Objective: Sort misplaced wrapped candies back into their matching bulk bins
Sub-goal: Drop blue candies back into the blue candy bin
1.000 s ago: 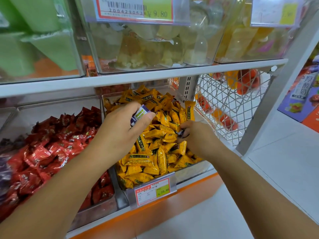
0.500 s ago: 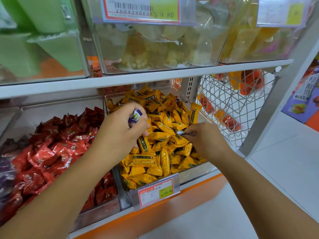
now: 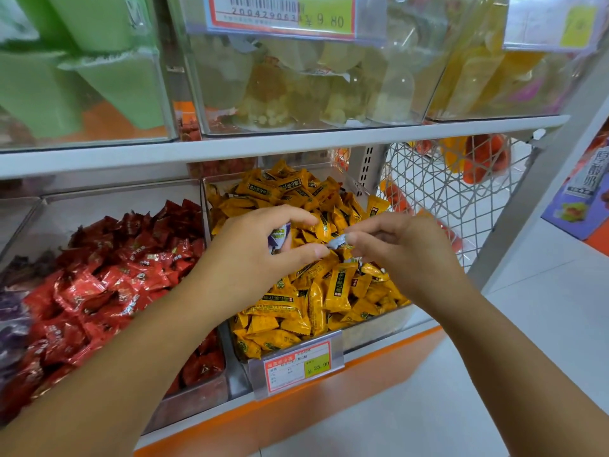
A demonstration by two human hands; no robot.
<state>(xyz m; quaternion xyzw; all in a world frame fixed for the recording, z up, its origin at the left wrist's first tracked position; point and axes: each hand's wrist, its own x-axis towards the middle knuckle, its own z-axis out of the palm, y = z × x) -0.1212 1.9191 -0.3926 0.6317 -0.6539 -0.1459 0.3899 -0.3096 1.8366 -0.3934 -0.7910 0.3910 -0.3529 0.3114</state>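
Both hands hover over the clear bin [image 3: 372, 334] heaped with yellow wrapped candies [image 3: 333, 291]. My left hand [image 3: 253, 255] cups a purple-and-white wrapped candy [image 3: 278, 237] between palm and fingers. My right hand [image 3: 398, 252] pinches a second small purple wrapped candy [image 3: 337, 241] by its end, its tip almost meeting my left thumb. To the left stands a bin of red wrapped candies [image 3: 108, 282], and at the far left edge lie purple candies [image 3: 13, 324].
A shelf [image 3: 296, 143] above carries clear bins of green, pale and yellow packs. A price tag [image 3: 296, 364] hangs on the yellow bin's front. A white wire basket [image 3: 451, 183] stands to the right, with white floor [image 3: 527, 341] beyond the orange shelf base.
My right hand has lifted out of the yellow candies with a small purple candy and moved left toward my left hand, which has turned and opened its fingers a little.
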